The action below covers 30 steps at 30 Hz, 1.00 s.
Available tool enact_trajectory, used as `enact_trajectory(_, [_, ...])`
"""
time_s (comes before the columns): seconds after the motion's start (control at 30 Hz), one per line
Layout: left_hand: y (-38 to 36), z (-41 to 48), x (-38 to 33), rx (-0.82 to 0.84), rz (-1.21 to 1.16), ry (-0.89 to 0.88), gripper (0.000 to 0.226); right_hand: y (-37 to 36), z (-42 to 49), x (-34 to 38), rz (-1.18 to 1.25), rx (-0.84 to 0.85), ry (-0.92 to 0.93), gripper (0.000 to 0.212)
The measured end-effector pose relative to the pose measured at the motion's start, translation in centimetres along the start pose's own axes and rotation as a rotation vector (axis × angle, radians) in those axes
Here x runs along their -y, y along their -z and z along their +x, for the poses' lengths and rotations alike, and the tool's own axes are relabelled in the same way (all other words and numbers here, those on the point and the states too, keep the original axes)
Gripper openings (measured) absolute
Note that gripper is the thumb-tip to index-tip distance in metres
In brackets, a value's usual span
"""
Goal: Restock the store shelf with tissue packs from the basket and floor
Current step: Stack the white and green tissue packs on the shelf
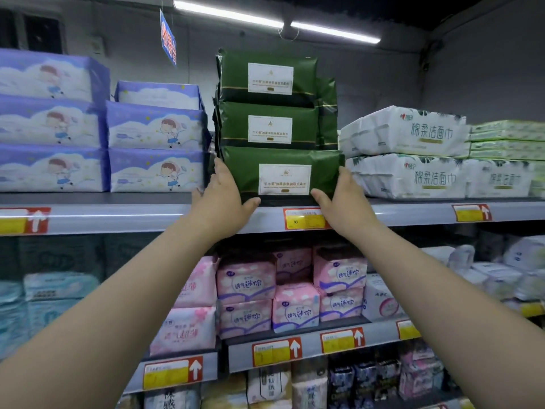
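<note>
shop aisle, grey wall at the back, two strip lights [277, 23] glowing overhead and a blue hanging sign [168, 39] off to their left. top shelf [118, 215] runs straight across in front of me, grey lip dotted with red-and-yellow tags, and one price tag [303, 219] peeks out partly behind my right wrist.

and here's the bottom green tissue pack [283, 175], lying flat at the shelf's front edge, white label facing me. my left hand [224, 199] is on its left end: fingers straight and close together up the side, thumb stretched out under the lower front corner. my right hand [342, 202] mirrors it on the right end, fingers flat against the side, thumb pointing inward along the bottom edge. both palms press in, pack squeezed between them, nothing curled round it.

two more green packs [269, 128] sit stacked on top of it, labels forward, the upper one standing taller than anything else up here. more green shows behind them on the right.

purple packs [156, 169] with a cartoon child stand just beside on the left, three high. white packs [407, 175] with green lettering lie on the right, two high, my right fingers slotted between them and the green one. down on the next shelf, pink packs [247, 278] in rows.
</note>
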<state>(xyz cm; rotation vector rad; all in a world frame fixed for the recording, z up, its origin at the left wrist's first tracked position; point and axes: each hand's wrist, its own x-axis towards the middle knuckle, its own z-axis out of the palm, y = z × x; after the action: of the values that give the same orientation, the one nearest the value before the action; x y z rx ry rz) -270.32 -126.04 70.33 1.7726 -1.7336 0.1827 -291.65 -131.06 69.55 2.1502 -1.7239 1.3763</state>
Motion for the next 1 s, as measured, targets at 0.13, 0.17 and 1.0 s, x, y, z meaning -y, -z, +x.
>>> enact_trajectory(0.13, [-1.1,-2.9,-1.2,0.003,0.125,-0.098,0.092,0.7,-3.6,-0.5,-0.163,0.036,0.162,0.076])
enact_trajectory(0.17, [-1.3,-3.6,-1.5,0.026,0.151,-0.142,0.088,0.9,-4.4,-0.7,-0.207,0.056,0.204,0.075])
enact_trajectory(1.0, [-12.7,-20.6,-6.3,0.720,0.037,-1.116,0.090,6.1,-37.5,-3.7,-0.619,0.288,-0.704,0.084])
